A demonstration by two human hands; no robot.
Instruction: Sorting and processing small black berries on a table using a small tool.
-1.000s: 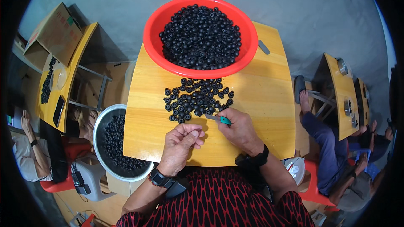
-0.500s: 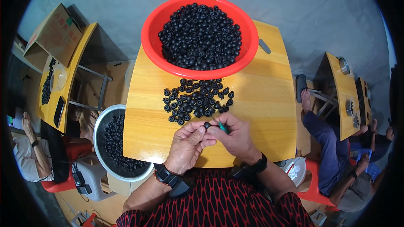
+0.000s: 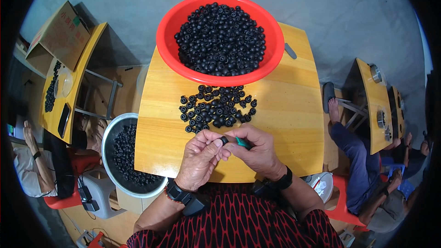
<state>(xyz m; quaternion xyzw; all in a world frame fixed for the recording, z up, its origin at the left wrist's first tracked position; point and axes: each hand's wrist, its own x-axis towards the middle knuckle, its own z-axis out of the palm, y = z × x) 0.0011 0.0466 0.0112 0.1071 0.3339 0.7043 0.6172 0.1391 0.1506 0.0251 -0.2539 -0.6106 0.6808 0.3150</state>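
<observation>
Black piece point(image 3: 224, 140) is pinched in the grip of the left hand point(image 3: 197, 160), above the near surface point(image 3: 294, 110); the right hand point(image 3: 259, 153) is closed around a green tool point(image 3: 243, 143). Advised: brace the piece, work in small strokes, tip away from skin.

Left hand point(image 3: 197, 160) and right hand point(image 3: 259, 152) (both pinching) sit close together.

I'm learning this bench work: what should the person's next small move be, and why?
Probably ease the green-handled tool gently against the small black piece: the left hand pinches the piece up off the table, and the right hand holds the tool close beside it.
</observation>
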